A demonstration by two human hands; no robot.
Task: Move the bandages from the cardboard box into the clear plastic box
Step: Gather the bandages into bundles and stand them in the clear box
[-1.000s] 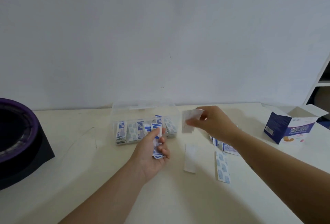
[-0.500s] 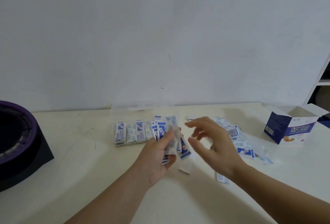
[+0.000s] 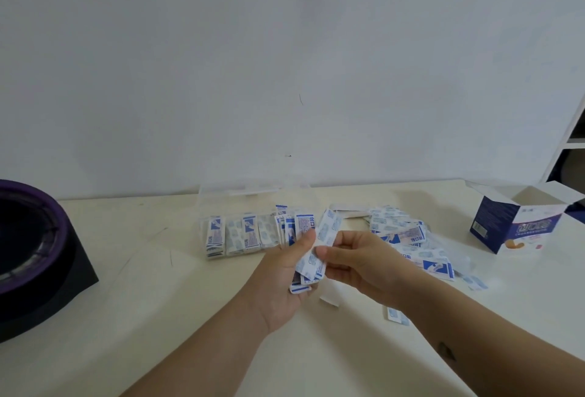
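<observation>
My left hand (image 3: 281, 279) grips a small stack of blue-and-white bandages (image 3: 300, 229) upright above the table. My right hand (image 3: 357, 267) pinches one bandage (image 3: 319, 251) against that stack. Just behind my left hand sits the clear plastic box (image 3: 221, 197), lid open, with several bandages (image 3: 240, 235) standing in a row inside. A loose pile of bandages (image 3: 408, 238) lies on the table to the right of my hands. The blue-and-white cardboard box (image 3: 512, 225) stands open at the far right.
A black and purple round object (image 3: 34, 248) fills the left edge of the cream table (image 3: 158, 317). Single bandages (image 3: 397, 316) and a white strip (image 3: 329, 297) lie near my right forearm. A white shelf (image 3: 569, 143) stands at the right wall.
My right hand dropped its white strip, swung left and now pinches a bandage against the stack. My left hand's stack has grown and risen slightly.
</observation>
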